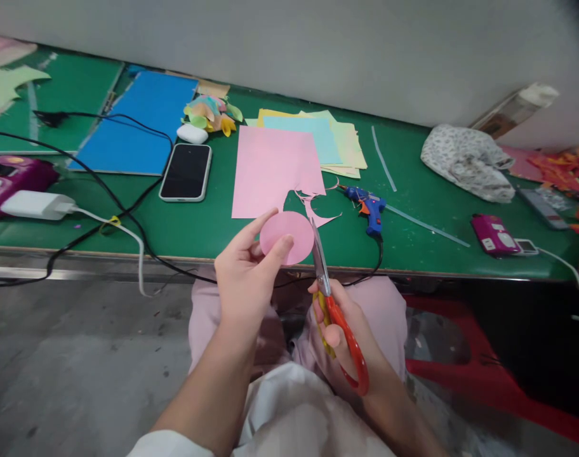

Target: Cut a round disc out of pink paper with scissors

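- Right hand (349, 324) is closed through the handles of red-and-yellow scissors (334, 304), held low over the lap, blades pointed up and away.
- Scissor blades are seen nearly together, tips touching the right edge of the pink paper circle (289, 233).
- Left hand (244, 270) is pinching the pink paper circle: thumb pressed on its near face, index finger stretched along its upper left edge, other fingers hidden behind.
- Circle is held in the air just before the table's front edge, above and slightly right of the left hand, left of the scissors.
- Green table (413, 209) is seen beyond the hands.
- Pink sheet (270, 168) with a cut-out corner lies flat right behind the circle; curled pink offcuts (318, 212) lie beside it.
- Blue glue gun (368, 206) lies right of the offcuts.
- Phone (185, 171) lies face up left of the sheet.
- Pastel paper stack (339, 146) is tucked under the sheet's far side.
- Blue board (137, 124) lies far left.
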`<state>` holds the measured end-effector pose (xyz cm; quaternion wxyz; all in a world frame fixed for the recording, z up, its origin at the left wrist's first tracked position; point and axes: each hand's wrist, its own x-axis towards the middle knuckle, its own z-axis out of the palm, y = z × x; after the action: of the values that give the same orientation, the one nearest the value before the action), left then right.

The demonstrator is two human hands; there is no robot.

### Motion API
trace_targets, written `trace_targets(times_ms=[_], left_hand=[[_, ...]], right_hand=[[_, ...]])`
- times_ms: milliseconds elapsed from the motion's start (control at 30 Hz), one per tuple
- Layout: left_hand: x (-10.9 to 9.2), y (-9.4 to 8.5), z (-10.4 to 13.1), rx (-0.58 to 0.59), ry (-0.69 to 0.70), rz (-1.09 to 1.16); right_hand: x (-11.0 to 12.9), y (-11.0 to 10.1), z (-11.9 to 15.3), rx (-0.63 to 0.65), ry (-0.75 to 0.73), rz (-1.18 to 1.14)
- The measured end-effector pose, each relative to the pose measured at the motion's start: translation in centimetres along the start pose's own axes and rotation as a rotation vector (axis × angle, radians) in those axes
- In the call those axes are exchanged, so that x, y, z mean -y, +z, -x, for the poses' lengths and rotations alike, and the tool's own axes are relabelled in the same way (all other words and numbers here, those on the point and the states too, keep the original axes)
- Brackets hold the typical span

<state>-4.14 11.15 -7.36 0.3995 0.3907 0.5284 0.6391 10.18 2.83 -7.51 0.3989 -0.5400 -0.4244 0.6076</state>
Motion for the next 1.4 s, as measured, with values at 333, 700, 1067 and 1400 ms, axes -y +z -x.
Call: trace_targets(times_ms=[333, 700, 1067, 1400], left_hand=[[0.0, -0.1, -0.2, -0.023, -0.024, 0.027], [0.4, 0.5, 0.6, 0.091, -0.190, 0.100], [-1.0, -0.2, 0.3, 0.725, -0.464, -0.094], [0.4, -0.5, 0.0, 0.682, -0.255, -0.181]], right_hand=[[-1.6, -0.8, -1.1, 0.049, -0.027, 0.010], [-0.7, -0.7, -0.9, -0.045, -0.136, -0.009], [1.1, -2.1, -3.0, -0.347, -0.284, 0.083], [0.1, -1.4, -2.7, -0.244, -0.139, -0.041]])
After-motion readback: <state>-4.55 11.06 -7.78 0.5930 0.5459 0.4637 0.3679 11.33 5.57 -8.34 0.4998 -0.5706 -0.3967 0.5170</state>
